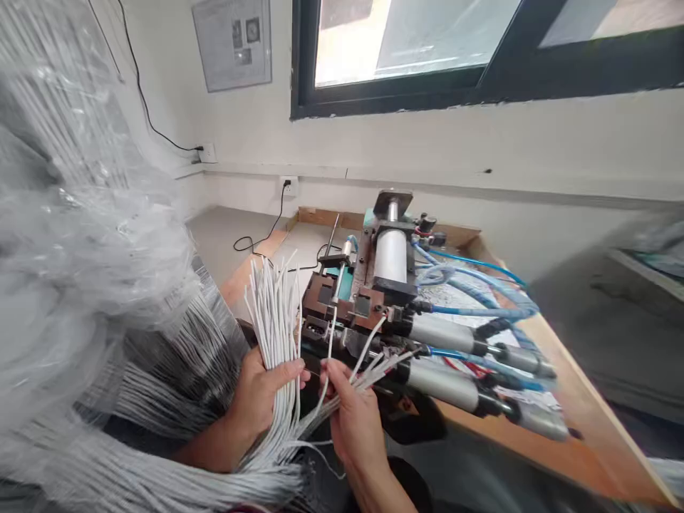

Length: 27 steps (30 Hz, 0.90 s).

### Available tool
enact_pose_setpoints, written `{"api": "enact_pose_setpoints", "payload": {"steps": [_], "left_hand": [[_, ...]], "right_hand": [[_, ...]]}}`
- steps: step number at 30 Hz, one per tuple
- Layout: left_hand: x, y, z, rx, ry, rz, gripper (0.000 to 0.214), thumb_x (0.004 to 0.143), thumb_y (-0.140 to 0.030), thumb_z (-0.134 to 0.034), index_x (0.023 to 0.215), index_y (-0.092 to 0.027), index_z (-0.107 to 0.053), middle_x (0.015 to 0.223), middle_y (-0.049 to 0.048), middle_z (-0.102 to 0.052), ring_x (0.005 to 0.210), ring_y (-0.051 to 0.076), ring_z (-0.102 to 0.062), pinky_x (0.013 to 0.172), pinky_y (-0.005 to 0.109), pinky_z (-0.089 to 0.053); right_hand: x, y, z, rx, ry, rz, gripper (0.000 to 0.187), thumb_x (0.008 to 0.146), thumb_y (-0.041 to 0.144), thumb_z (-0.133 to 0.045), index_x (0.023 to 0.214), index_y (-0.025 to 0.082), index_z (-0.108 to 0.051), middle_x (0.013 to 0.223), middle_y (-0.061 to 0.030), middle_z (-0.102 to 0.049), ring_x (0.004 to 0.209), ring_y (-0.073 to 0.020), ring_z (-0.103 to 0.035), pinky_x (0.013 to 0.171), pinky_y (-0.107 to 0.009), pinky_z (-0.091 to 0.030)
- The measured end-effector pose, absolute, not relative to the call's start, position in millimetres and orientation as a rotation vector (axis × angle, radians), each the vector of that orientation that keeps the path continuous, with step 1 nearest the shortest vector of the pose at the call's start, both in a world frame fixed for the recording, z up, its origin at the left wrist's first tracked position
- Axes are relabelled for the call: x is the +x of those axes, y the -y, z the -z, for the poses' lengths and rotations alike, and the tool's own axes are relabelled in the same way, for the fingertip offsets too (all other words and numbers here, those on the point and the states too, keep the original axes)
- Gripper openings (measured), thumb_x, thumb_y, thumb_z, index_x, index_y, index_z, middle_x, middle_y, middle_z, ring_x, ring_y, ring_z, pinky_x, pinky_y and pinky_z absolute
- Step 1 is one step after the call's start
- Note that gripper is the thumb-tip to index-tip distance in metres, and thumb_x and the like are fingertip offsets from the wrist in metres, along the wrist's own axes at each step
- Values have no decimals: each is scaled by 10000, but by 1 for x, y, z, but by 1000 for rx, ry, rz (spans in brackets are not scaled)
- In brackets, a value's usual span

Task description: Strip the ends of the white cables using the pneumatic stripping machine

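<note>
Plastic sheeting [96,235] is covering the far left, wrapping long runs of pale cable [176,363] that are trailing toward the person. Left hand [256,399] is wrapping around a thick cable bundle [275,313], its thumb pressing across the front, and the loose white ends are pointing upward, fanning slightly. Behind, a black cord [282,210] is hanging from a wall socket [289,187]. Just right of the bundle, a single white cable [332,331] is rising to the front of the machine; whether its tip is touching cannot be told. Right hand [358,420] is pinching this cable between thumb and fingers while holding a smaller cable group [382,367], whose ends are pointing up and to the right. Behind the hands, the machine, with its thick silver cylinder [391,256], is resting on the tabletop [603,420]. Narrower cylinders [443,385] are extending rightward from its front, and blue hoses [475,311] are curving beyond, inside the wooden rim.
</note>
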<state>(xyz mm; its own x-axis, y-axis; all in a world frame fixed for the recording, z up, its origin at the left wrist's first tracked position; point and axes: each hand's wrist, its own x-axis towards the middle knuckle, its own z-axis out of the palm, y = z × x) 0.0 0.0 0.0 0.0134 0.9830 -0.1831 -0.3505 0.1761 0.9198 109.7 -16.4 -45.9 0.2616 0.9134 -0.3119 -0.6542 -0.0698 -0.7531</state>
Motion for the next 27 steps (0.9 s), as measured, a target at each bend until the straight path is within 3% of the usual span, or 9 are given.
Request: {"api": "enact_pose_setpoints", "payload": {"steps": [10, 13, 18, 27], "left_hand": [[-2, 2, 2, 752, -1043, -1230, 190, 554, -134, -707, 711, -122, -601, 549, -18, -618, 467, 119, -580, 468, 224, -460], [-3, 5, 8, 752, -1057, -1204, 203, 540, -118, -710, 712, -124, -603, 535, -23, -612, 458, 113, -570, 458, 215, -444], [-5, 14, 22, 841, -1059, -1132, 132, 531, -82, -695, 636, -113, -621, 517, -17, -607, 473, 98, -539, 466, 203, -421], [-9, 17, 25, 773, -1112, -1138, 170, 564, -153, -706, 708, -116, -624, 584, 5, -628, 544, 146, -598, 495, 242, -468]], "right_hand": [[111, 7, 29, -933, 131, -1516, 250, 493, 299, -783, 619, 117, -668, 497, 24, -526, 451, -69, -419, 451, -198, -335], [109, 8, 31, -922, 187, -1571, 276, 533, 330, -766, 690, 120, -682, 538, 20, -529, 496, -89, -450, 497, -222, -369], [107, 11, 32, -902, 423, -1546, 280, 602, 379, -721, 737, 138, -678, 461, 59, -425, 447, -87, -387, 462, -235, -335], [106, 20, 45, -1022, 384, -1348, 247, 576, 350, -738, 665, 127, -678, 514, 14, -542, 465, -79, -399, 470, -219, -309]]}}
